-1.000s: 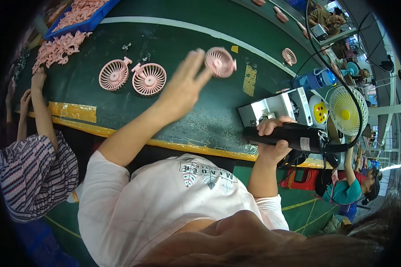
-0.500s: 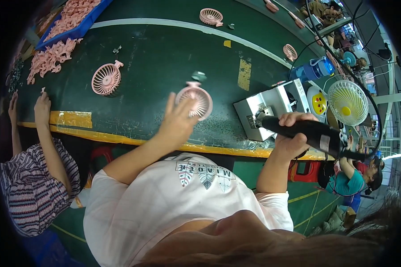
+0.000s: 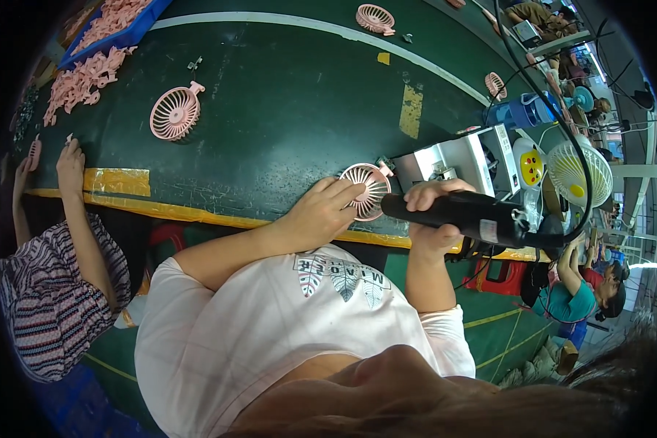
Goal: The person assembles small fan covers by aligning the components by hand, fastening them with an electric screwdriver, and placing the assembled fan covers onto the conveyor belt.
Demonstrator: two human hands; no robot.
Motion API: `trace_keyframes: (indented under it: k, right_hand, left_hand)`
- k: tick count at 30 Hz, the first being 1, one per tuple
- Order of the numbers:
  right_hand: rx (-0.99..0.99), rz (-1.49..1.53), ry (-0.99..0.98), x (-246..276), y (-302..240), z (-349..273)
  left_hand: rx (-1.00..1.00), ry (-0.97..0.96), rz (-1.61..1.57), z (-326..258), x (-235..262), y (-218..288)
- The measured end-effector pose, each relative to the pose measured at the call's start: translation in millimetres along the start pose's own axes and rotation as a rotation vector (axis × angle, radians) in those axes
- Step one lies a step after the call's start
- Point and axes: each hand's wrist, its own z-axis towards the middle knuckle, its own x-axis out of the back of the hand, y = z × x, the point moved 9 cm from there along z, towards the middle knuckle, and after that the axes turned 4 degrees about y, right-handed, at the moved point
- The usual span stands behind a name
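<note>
My left hand [image 3: 321, 210] grips the near left rim of a round pink fan housing [image 3: 373, 191] with radial slats, which rests on the green table near its front edge. A small stub with dark bits on it points away at the far side of the housing. In my right hand [image 3: 432, 212] is a black electric screwdriver [image 3: 468, 215], held nearly level, its cable curving off to the right. Its front end is beside the right rim of the housing; whether the tip touches cannot be made out.
A silver metal box [image 3: 456, 162] stands just beyond the screwdriver, with a blue bottle [image 3: 522, 112] and a white desk fan [image 3: 578, 175] past it. Another pink fan housing [image 3: 175, 114] lies to the left. Pink parts fill a blue bin [image 3: 142, 23]. A co-worker's hand [image 3: 71, 166] is at far left.
My left hand has brought the pink fan housing rightward and nearer, beside the metal box. My right hand has drawn the screwdriver back from the box to the housing.
</note>
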Motion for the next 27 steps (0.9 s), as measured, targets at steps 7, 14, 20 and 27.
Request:
trace_keyframes:
  k: [7, 14, 20, 27]
  right_hand:
    - [-0.050, -0.120, -0.044, -11, 12, -2]
    - [-0.153, -0.101, -0.085, -19, 24, -6]
    - [-0.066, -0.212, 0.006, 2, -4, 8]
    - [0.195, -0.278, 0.060, 30, -67, 32]
  left_hand:
    - [-0.004, 0.023, 0.006, 1, 3, 3]
    - [-0.003, -0.001, 0.005, 0, 3, 3]
    - [-0.012, 0.001, -0.004, -5, 0, 0]
    - [-0.031, -0.013, 0.038, -4, 2, 5]
